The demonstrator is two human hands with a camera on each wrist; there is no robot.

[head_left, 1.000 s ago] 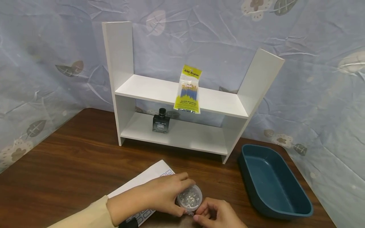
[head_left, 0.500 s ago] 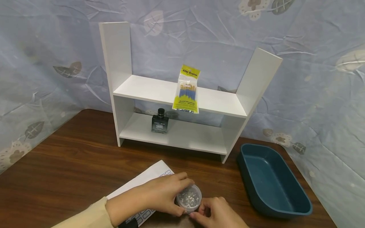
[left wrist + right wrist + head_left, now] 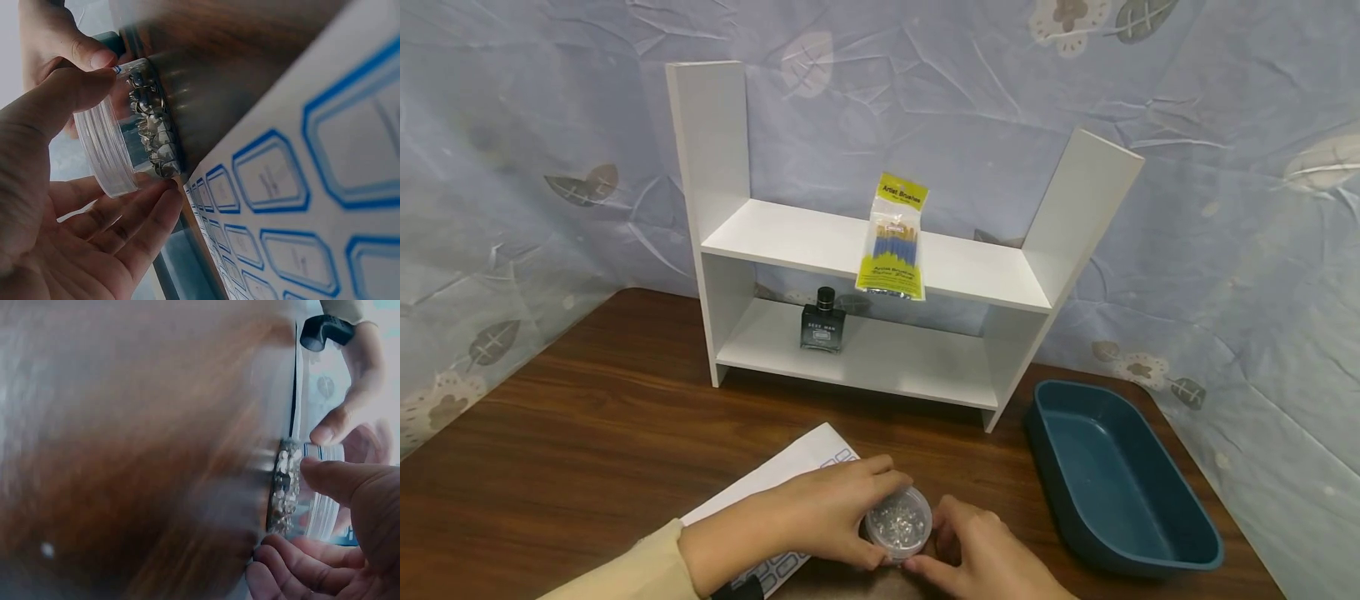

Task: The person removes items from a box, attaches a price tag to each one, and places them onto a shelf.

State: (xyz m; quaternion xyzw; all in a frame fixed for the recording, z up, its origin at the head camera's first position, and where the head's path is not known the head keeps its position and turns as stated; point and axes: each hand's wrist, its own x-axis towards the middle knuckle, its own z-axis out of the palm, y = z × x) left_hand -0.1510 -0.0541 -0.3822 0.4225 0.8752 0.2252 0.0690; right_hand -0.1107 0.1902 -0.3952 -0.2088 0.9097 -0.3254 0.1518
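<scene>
A round clear plastic jar [image 3: 898,523], holding small shiny silvery pieces [image 3: 153,128], stands on the table at the front. My left hand [image 3: 838,508] grips it from the left, fingers around the far side and thumb at the near side. On the right, my right hand [image 3: 981,550] holds the jar too, its thumb pressed to the near wall and its curled fingers along the right side. A small blue-edged label [image 3: 311,450] shows on the jar wall, between the two thumbs. Beneath my left forearm lies a white sheet of blue-outlined labels [image 3: 808,454].
Behind the hands stands a white shelf [image 3: 917,367], with a dark perfume bottle [image 3: 823,323] on its lower board. A pack of artist brushes [image 3: 892,242] hangs over the upper board's front edge. A teal bin [image 3: 1120,483] sits at the right of the wooden table [image 3: 587,425].
My right hand has gone from pinching at the jar's near side to spreading its fingers around the right side, thumb against the wall. My left hand and the jar have stayed in place.
</scene>
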